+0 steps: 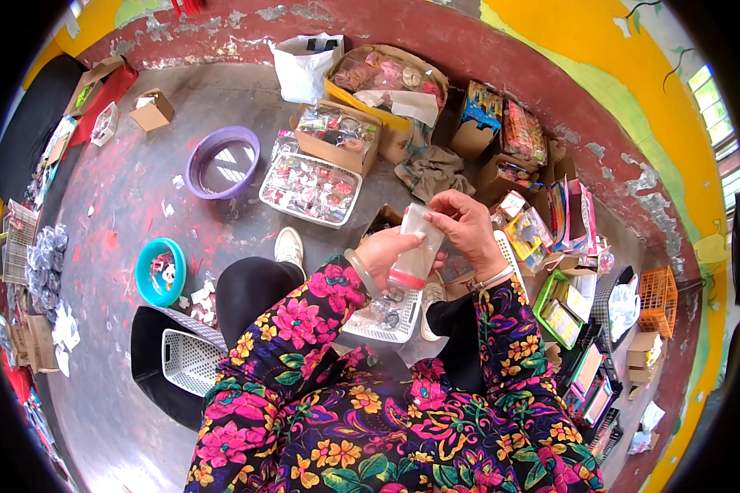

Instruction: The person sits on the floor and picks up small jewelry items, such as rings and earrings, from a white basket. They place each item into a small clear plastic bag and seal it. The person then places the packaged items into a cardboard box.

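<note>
Two hands on one clear pkt (417, 260); L hand (383, 253) clamped on its side, thumb across the face; R hand (469, 228) w/ thumb & fingertips pinched together on its upper edge; pkt is in front of the body, reddish band at lower end, above a white basket (400, 330) btwn the feet, small clear pkgs inside; print: dark marking on white bag (294, 70) by the wall, too small to make out; bright printed pkgs (524, 135) at upper R, lettering likewise too small.

Containers: white tray-basket (304, 212) full of small pkgs, pink & red showing; cardboard box (349, 156) just behind it, also full of pkgs; purple basin (195, 168) to its L; teal basin (145, 273) nearer, w/ red, white & black bits; green basket (557, 331) on R w/ flat boxes; orange crate (659, 302) farther R, near wall.

Room: grey floor (107, 197) stretches L of both basins, red stains & scraps on it; R side tight, boxes packed along red wall base.
</note>
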Motion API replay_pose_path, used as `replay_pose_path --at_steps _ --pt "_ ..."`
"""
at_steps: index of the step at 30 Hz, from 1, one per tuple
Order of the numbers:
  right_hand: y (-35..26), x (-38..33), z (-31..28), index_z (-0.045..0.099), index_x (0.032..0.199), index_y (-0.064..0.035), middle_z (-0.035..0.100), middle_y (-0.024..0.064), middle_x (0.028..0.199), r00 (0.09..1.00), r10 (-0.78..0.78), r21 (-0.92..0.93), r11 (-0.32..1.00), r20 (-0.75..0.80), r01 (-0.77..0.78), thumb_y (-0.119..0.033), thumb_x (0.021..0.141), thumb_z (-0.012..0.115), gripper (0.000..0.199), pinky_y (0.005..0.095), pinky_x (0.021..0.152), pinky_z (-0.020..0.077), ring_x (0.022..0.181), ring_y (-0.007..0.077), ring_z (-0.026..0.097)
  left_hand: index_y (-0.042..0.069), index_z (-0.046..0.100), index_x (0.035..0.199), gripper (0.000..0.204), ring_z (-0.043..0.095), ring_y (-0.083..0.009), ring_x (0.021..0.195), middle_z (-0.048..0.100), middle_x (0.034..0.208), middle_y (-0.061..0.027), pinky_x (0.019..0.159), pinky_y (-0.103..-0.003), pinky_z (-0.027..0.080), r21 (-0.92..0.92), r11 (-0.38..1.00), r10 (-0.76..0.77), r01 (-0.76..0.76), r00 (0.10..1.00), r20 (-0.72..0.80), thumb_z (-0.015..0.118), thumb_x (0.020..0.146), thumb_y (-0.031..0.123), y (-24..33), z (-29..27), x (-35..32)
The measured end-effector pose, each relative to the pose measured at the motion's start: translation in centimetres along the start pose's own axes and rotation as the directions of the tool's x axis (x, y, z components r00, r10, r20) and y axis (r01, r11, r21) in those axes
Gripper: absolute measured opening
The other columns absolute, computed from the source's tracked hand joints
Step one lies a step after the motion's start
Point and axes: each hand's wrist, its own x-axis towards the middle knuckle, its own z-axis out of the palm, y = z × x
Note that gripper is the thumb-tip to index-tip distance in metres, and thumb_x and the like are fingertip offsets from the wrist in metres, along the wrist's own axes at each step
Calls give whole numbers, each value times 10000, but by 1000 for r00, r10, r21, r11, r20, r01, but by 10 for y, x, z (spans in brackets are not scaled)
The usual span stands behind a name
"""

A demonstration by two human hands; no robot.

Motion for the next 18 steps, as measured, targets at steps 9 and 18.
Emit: replay_pose_path --at_steps 9,18 --pt "-15 -5 9 612 830 -59 580 87 841 932 -358 -442 828 58 346 -77 685 644 150 328 691 452 817 270 553 43 444 1169 288 601 -253 863 576 999 -120 747 -378 489 34 999 48 -40 962 -268 398 909 158 5 8 -2" --pt "-18 -8 21 587 934 -60 569 106 931 935 -352 -552 771 43 316 -113 701 620 241 359 753 440 891 285 535 50 447 1138 269 596 -218 870 568 1017 -90 728 -390 507 141 987 108 -71 956 -274 445 897 171 -5 -8 9"
